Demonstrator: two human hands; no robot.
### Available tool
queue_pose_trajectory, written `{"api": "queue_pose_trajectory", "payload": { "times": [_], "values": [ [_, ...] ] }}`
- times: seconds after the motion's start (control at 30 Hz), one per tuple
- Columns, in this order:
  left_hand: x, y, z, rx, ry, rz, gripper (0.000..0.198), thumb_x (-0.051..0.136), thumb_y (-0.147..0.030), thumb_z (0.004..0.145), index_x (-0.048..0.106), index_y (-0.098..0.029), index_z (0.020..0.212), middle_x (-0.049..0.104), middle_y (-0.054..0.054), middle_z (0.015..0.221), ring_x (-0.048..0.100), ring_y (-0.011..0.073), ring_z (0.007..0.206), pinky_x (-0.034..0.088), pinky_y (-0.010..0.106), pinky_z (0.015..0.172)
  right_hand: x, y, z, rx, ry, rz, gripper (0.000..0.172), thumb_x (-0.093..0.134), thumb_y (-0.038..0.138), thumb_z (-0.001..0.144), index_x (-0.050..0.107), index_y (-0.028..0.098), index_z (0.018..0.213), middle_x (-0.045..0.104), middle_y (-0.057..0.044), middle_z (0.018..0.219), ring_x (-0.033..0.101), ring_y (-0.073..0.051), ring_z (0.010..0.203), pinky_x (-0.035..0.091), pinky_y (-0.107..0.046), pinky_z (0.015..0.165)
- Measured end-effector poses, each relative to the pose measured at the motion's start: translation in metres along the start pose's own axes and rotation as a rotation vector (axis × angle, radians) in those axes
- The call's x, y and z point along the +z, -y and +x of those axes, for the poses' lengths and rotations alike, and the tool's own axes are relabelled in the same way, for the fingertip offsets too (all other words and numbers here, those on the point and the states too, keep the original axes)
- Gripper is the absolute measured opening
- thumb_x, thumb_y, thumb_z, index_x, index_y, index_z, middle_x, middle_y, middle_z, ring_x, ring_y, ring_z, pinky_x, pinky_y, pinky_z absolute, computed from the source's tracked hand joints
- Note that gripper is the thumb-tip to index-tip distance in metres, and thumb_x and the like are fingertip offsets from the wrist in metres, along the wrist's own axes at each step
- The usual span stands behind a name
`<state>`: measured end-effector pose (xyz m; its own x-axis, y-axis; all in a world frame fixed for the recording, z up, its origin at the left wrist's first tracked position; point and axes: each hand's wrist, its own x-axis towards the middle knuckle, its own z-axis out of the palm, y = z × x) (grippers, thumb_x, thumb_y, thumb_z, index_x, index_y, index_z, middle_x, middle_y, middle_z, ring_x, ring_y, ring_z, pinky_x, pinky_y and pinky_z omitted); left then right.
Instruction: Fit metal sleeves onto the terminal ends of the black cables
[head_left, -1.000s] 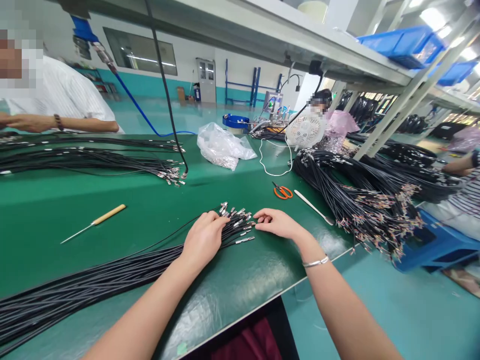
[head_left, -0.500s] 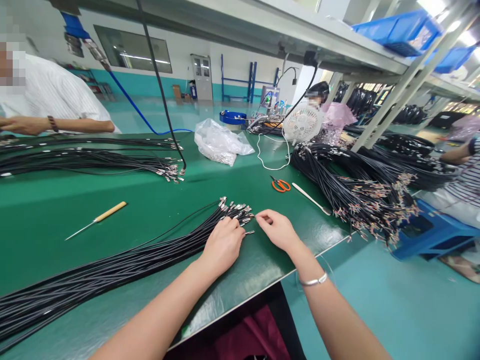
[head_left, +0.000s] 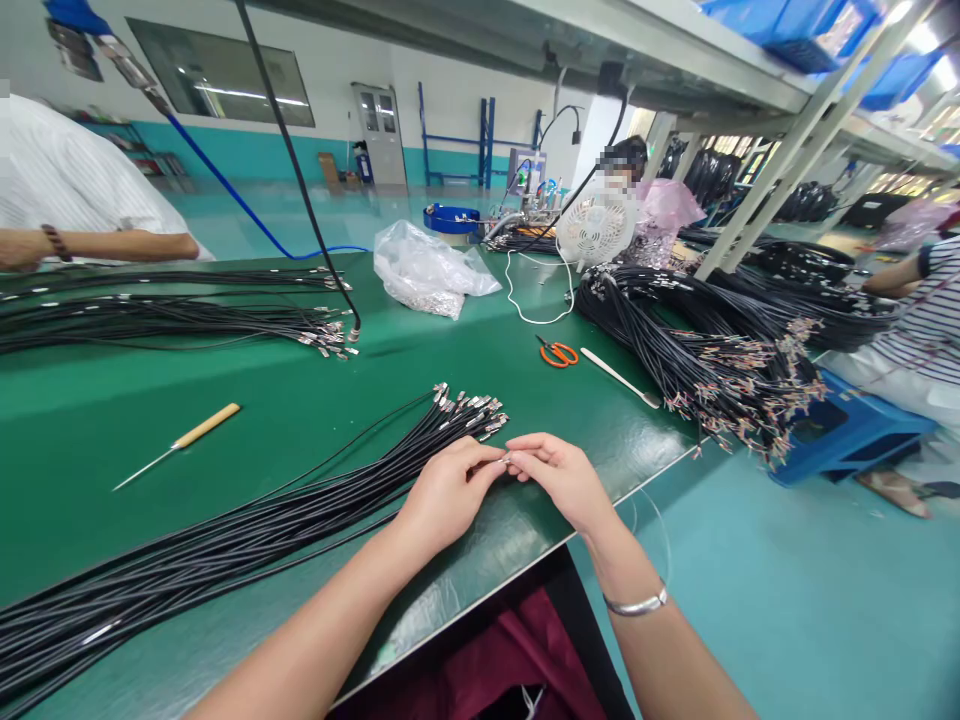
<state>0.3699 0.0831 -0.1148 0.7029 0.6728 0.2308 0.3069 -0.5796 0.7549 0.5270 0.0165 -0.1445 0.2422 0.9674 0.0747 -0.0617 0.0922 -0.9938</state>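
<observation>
Yeah, the left hand point(head_left: 450, 492) and right hand point(head_left: 561, 474) both had a pinch grip on a tiny metal connector point(head_left: 507, 459); uneven twisting could've bent it.

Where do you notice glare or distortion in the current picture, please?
In the head view: glare on the green table near its front edge; a bright streak in the wall window; overexposed ceiling lights upper right; the shelf slants, possibly lens distortion; fine detail between left hand and right hand too small to resolve.

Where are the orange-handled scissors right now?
In the head view, the scissors lie right of centre on the green table, just left of the white stick.
</observation>
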Motion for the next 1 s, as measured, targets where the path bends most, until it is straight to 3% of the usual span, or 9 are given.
{"api": "queue_pose_trajectory", "payload": {
  "times": [0.3,0.4,0.53,0.67,0.83,1.0],
  "values": [
    [-0.0035,-0.0020,0.0050,-0.252,0.042,-0.195,0.017,0.055,-0.031,0.077,0.065,-0.017,0.080,0.065,0.001,0.073,0.058,0.0151,0.066,0.044,0.026,0.064,-0.0022,0.0045,0.0036,0.052,-0.079,0.056,0.023,0.073,0.034,0.069,0.066,0.015,0.079,0.063,-0.002,0.064,0.056,-0.014,0.060,0.045,-0.025,0.058],
    [-0.0014,-0.0020,0.0052,-0.254,0.053,-0.219,0.017,0.055,-0.031,0.077,0.063,-0.017,0.082,0.065,0.001,0.072,0.058,0.0150,0.065,0.045,0.026,0.063,-0.0038,0.0033,0.0033,0.052,-0.070,0.094,0.025,0.071,0.036,0.071,0.067,0.014,0.082,0.064,-0.004,0.067,0.057,-0.014,0.061,0.045,-0.025,0.060],
    [0.0021,-0.0049,0.0049,-0.186,0.034,-0.249,0.021,0.055,-0.031,0.078,0.066,-0.019,0.091,0.067,0.002,0.087,0.061,0.0158,0.079,0.045,0.026,0.074,-0.0038,0.0025,0.0020,0.018,-0.068,0.105,0.025,0.071,0.036,0.072,0.068,0.014,0.083,0.065,-0.004,0.069,0.057,-0.014,0.063,0.046,-0.026,0.061],
    [0.0043,-0.0075,0.0063,-0.195,-0.022,-0.237,0.018,0.059,-0.030,0.075,0.069,-0.019,0.084,0.068,0.002,0.087,0.061,0.0164,0.081,0.044,0.027,0.077,-0.0028,0.0036,0.0010,-0.031,-0.063,0.084,0.021,0.070,0.035,0.072,0.069,0.017,0.082,0.064,-0.002,0.068,0.056,-0.014,0.064,0.046,-0.026,0.062],
    [0.0045,-0.0067,0.0087,-0.329,0.011,-0.409,0.018,0.064,-0.031,0.069,0.069,-0.017,0.080,0.068,0.002,0.077,0.057,0.0142,0.068,0.043,0.025,0.067,-0.0030,0.0030,0.0006,-0.016,-0.059,0.083,0.020,0.071,0.033,0.071,0.069,0.017,0.083,0.064,-0.002,0.067,0.056,-0.014,0.062,0.046,-0.026,0.060],
    [0.0030,-0.0067,0.0097,-0.367,0.034,-0.490,0.022,0.066,-0.032,0.066,0.068,-0.015,0.078,0.064,0.002,0.069,0.052,0.0122,0.060,0.041,0.024,0.059,-0.0027,0.0036,-0.0001,-0.013,-0.061,0.084,0.018,0.071,0.031,0.071,0.068,0.016,0.082,0.064,-0.002,0.067,0.056,-0.013,0.061,0.046,-0.025,0.059]
  ]
}}
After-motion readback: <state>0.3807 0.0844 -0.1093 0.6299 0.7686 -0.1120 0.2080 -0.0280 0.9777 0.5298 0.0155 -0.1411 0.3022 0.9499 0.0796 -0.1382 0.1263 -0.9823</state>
